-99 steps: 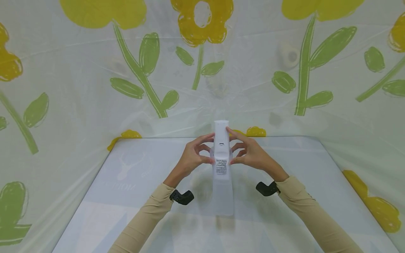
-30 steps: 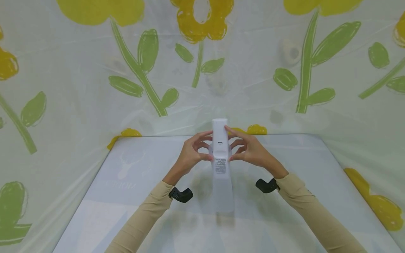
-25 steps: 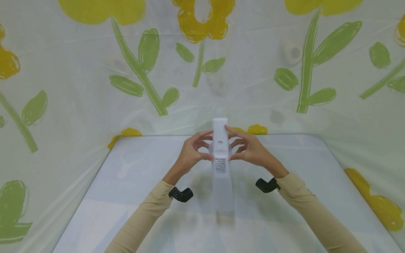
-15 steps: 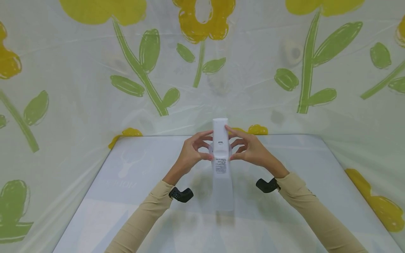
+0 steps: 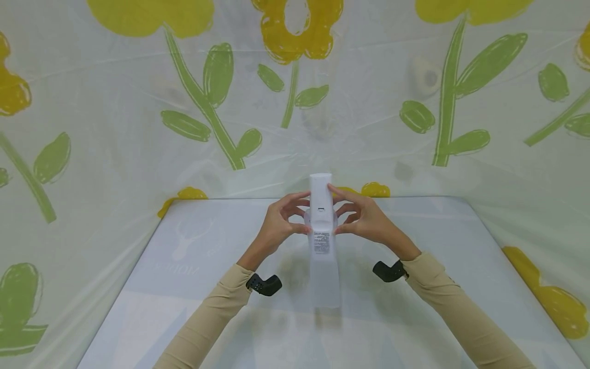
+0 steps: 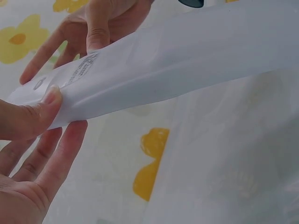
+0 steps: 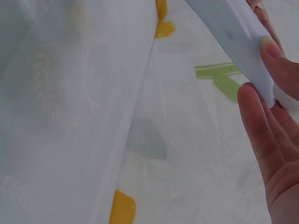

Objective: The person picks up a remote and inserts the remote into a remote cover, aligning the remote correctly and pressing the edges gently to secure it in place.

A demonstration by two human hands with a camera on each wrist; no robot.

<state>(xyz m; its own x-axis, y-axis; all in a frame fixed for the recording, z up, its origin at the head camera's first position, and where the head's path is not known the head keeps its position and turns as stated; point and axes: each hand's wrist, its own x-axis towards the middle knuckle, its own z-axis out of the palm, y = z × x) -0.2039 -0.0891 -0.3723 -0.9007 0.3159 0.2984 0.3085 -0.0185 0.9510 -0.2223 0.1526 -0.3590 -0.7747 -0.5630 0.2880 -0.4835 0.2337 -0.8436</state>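
Note:
A long white plastic device (image 5: pixel 322 266) stands out in front of me, its narrow end pointing away and its broader end towards me. Its exact kind is not clear. A small port slot and a printed label (image 5: pixel 321 243) show on the side facing me, and rounded edges bulge from behind its middle. On its left edge my left hand (image 5: pixel 278 224) pinches it between thumb and fingers. My right hand (image 5: pixel 367 219) grips the opposite edge likewise, one fingertip near the top. In the left wrist view, the left thumb (image 6: pixel 50 105) presses the device's flat face. Its far side is hidden.
Beneath the hands lies a pale table (image 5: pixel 184 307) with faint printed markings. Behind and around it hangs a white sheet (image 5: pixel 359 148) with yellow flowers and green leaves. Black wrist cameras (image 5: pixel 264 284) sit by both cuffs.
Almost nothing differs. The whole scene has shifted slightly in view since the oldest frame, and both hands keep the same hold on the white device.

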